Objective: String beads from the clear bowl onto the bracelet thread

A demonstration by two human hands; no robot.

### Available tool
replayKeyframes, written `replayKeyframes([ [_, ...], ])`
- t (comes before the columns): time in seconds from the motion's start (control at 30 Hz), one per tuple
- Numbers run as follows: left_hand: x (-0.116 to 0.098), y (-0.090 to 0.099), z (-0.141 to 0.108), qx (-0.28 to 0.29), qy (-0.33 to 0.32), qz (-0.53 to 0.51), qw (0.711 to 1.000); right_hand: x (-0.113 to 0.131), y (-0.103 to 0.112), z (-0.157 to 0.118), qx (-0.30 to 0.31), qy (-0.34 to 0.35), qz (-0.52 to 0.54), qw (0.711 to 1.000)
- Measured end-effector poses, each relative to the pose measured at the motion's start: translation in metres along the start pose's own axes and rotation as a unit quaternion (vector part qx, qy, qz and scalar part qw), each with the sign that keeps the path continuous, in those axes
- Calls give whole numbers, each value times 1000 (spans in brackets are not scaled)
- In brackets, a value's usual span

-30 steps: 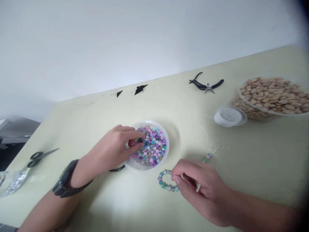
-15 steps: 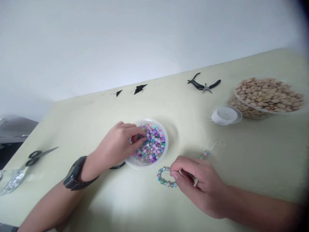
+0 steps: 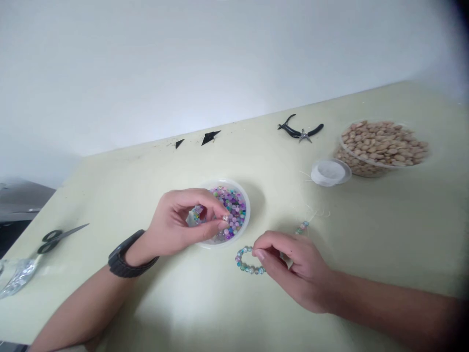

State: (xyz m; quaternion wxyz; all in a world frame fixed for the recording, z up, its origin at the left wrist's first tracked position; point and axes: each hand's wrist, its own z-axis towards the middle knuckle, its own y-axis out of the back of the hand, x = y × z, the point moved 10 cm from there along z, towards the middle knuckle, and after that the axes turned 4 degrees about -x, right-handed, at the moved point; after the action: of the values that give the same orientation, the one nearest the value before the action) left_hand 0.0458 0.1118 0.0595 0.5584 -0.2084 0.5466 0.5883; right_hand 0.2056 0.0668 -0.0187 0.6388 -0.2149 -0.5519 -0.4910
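Left hand (image 3: 176, 222) pinches single glass bead (image 3: 225, 218) (now raised off pile) over plastic tub (image 3: 248, 210); right hand (image 3: 296, 271) grips beaded strand (image 3: 244, 260), fingers closed.

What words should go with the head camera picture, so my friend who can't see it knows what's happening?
A person's left hand pinches a small shiny bead above a round clear plastic bowl of purple, pink and blue beads. The right hand holds the end of a curved strand of blue-green beads on a pale green table.
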Motion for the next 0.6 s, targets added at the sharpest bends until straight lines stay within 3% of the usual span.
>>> replayKeyframes([
  [0.23, -23, -5, -9, -37, -50, 1, 998, 2, -2, -1, -31, -8, 39, 999],
  [0.37, -41, -11, -30, -63, -104, 19, 992, 2, -1, 0, -49, -32, 51, 997],
  [0.6, -37, -6, -75, -164, -101, 40, 980, 21, -11, 9, -64, -29, 83, 994],
])
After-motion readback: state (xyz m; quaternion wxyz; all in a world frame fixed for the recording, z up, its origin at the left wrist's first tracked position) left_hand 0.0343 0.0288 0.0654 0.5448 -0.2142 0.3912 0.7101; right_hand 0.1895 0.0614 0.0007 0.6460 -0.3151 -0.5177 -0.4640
